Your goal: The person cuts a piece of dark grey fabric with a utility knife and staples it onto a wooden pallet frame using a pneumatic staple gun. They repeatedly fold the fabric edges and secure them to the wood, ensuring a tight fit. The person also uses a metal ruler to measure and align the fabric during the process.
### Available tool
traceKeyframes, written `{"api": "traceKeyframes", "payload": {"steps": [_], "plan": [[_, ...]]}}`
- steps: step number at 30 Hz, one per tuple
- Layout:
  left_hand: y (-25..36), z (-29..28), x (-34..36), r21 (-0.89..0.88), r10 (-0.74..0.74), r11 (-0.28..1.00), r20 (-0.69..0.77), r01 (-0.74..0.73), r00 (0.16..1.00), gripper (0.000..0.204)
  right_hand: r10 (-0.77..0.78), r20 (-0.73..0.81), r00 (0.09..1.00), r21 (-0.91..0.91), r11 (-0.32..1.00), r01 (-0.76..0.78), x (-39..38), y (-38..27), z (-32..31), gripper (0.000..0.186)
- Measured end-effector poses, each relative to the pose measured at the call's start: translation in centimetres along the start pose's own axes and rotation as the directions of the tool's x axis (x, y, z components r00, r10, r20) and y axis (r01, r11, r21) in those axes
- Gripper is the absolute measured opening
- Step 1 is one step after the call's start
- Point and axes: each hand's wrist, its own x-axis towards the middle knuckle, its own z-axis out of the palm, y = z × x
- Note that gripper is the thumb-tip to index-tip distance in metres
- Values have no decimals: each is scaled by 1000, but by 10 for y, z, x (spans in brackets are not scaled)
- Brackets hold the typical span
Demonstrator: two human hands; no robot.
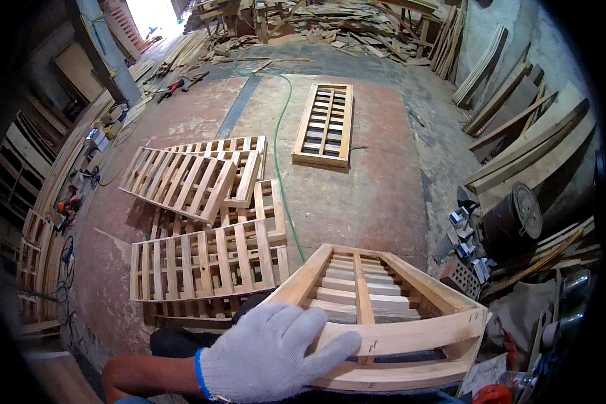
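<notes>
My left hand [266, 353], in a pale knitted glove with a blue cuff, grips the near left corner of a slatted wooden frame [417, 334]. Its fingers lie over the side and its thumb stretches along the near end rail. This frame is tilted up close to me, with a centre bar and several cross slats showing inside. My right hand does not show. Left of the held frame lies a loose pile of similar slatted wooden frames [202, 259], overlapping at different angles.
Another slatted frame [324, 124] lies alone on the worn floor ahead. A green hose [283, 161] runs across the floor between it and the pile. Boards [518, 114] lean on the right wall near a dark drum [515, 215]. Scrap wood [357, 30] is heaped at the back.
</notes>
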Motion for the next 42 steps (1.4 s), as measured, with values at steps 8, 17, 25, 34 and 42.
{"api": "traceKeyframes", "payload": {"steps": [8,17,25,34,42], "plan": [[-74,4,51,424,112,901,-431,91,895,23,-13,233,972,210,977,-38,166,-91,98,65],[-184,56,49,319,-212,873,-432,369,876,63,149,-4,989,-27,988,-149,153,8,-46,69],[-173,115,-173,78,-855,503,-97,861,509,43,466,-530,709,45,850,-526,-62,146,-243,71],[-125,122,-223,-251,-889,335,-403,908,216,34,365,-411,835,-375,768,-520,-60,156,-255,40],[-111,113,-261,-381,-924,285,-354,880,147,36,345,-285,894,-608,657,-447,60,147,-80,52]]}}
